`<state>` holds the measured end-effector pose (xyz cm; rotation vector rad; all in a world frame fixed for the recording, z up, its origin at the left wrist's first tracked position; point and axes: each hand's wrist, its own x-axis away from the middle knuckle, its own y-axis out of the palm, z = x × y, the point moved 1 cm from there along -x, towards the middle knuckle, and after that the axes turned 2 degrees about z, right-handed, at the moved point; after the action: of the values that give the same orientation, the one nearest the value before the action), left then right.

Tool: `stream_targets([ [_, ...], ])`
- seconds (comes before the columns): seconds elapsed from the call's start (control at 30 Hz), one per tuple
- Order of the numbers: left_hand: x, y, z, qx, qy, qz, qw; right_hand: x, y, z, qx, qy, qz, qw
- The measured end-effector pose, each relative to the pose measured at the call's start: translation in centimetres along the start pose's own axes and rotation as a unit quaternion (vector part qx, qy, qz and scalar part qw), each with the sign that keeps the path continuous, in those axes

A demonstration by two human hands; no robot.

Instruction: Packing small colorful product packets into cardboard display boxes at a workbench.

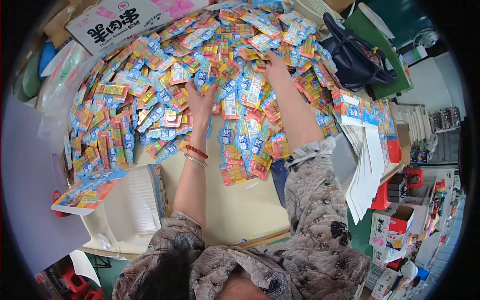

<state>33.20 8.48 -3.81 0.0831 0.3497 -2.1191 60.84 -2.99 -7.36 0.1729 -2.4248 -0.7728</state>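
A broad heap of blue, red and yellow candy packets (pixel 145 52) covers the far part of the cream table (pixel 240 210). Amid the heap, my left hand (pixel 201 100) has its thumb and fingers closed around the edge of a blue candy packet (pixel 202 75). Farther off to the right, my right hand (pixel 275 64) reaches into the pile, its fingertips against a red and yellow packet (pixel 259 65); some of its fingers are hidden. Several loose packets (pixel 245 157) lie between my forearms, some showing white printed backs.
An open display box (pixel 132 200) stands left of my left forearm. Flattened white cartons (pixel 362 165) are stacked at the right edge. A dark blue handbag (pixel 355 57) sits at the back right, and a white carton (pixel 127 25) borders the heap at the back left.
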Motion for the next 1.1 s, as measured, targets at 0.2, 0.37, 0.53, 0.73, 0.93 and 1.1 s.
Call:
stream_targets([
  [0.2,0.2,-1.9,-1.5,-0.001,-0.019,0.036,0.999,3.3,4.8,3.8,-0.072,-0.007,0.227,0.971],
  [0.37,1.2,-1.5,-0.5,0.058,0.019,0.060,0.996,3.2,0.5,1.2,-0.092,-0.017,0.158,0.983],
  [0.53,3.4,-3.3,2.5,-0.162,0.042,0.131,0.977,10.0,-2.8,0.1,0.113,0.041,0.061,0.991],
  [0.73,6.6,-7.6,2.6,0.017,-0.012,0.044,0.999,24.0,-3.5,3.0,0.217,0.141,-0.091,0.962],
  [0.93,14.0,-9.8,3.7,0.291,-0.210,-0.130,0.924,34.0,-4.6,7.0,0.248,0.104,-0.163,0.949],
  [1.1,19.3,-12.7,3.4,0.282,-0.285,-0.128,0.907,40.1,-7.3,9.4,0.330,-0.009,-0.183,0.926],
])
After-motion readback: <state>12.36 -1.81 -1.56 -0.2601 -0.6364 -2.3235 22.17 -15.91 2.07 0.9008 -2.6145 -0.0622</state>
